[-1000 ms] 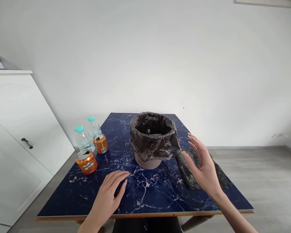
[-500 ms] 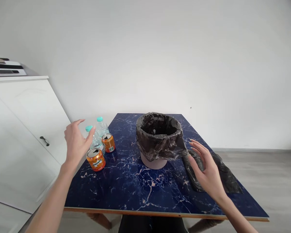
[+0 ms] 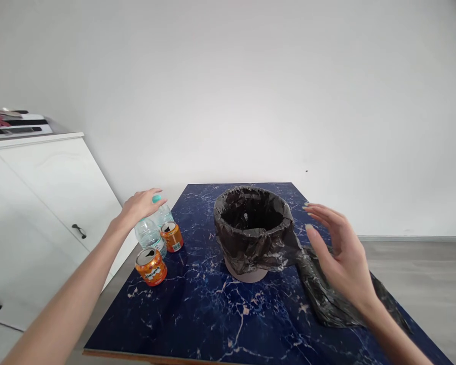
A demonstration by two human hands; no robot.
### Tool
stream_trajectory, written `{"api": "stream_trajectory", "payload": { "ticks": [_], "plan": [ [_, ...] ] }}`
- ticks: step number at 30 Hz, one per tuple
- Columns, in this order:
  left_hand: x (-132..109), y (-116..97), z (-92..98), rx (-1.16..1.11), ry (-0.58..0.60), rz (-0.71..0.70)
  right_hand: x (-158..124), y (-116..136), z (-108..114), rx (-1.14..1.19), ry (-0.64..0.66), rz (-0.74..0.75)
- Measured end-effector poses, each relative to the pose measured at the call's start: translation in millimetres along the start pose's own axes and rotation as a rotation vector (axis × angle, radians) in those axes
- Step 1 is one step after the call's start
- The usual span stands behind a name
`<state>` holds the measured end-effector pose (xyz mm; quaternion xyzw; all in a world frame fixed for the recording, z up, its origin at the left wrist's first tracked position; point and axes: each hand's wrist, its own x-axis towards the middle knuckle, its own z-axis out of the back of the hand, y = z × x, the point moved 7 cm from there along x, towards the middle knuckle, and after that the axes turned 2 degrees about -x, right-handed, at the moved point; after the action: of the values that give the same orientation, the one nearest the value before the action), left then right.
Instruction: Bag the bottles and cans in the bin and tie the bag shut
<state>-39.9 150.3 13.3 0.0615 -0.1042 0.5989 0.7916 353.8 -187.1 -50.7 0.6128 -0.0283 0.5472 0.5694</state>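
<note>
My left hand (image 3: 141,204) reaches over two clear plastic bottles at the left of the table. Its thumb and fingers are apart around the teal cap of the farther bottle (image 3: 164,215); I cannot tell whether they touch it. Beneath the hand stands the nearer bottle (image 3: 148,234), its cap hidden. Two orange soda cans, a front can (image 3: 152,268) and a rear can (image 3: 172,237), stand upright beside the bottles. My right hand (image 3: 340,248) hovers open and holds nothing, right of a small bin (image 3: 247,276) lined with a black trash bag (image 3: 247,248).
More black plastic (image 3: 321,296) lies on the table right of the bin, partly behind my right arm. The blue marble-patterned table (image 3: 197,314) stands near a white wall. A white cabinet (image 3: 45,192) with things on top is at the left.
My left hand has moved right and forward, from beside the bottles to over them. My right hand has shifted slightly right, still open. The view has tilted up slightly.
</note>
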Motion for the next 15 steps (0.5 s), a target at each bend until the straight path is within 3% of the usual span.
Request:
{"api": "stream_trajectory", "payload": {
  "ticks": [5,8,11,15],
  "plan": [
    [1,-3,-8.2,0.009,0.046,-0.021,65,-7,-14,0.053,0.107,-0.112],
    [-4,-11,7.3,0.007,0.017,-0.030,98,-17,-30,0.067,0.212,-0.160],
    [-17,-36,56.1,-0.034,-0.202,-0.065,117,-25,-50,0.081,0.336,-0.196],
    [-63,-88,145.9,-0.320,-0.724,-0.169,119,-34,-74,0.146,0.487,-0.255]
  ]
}}
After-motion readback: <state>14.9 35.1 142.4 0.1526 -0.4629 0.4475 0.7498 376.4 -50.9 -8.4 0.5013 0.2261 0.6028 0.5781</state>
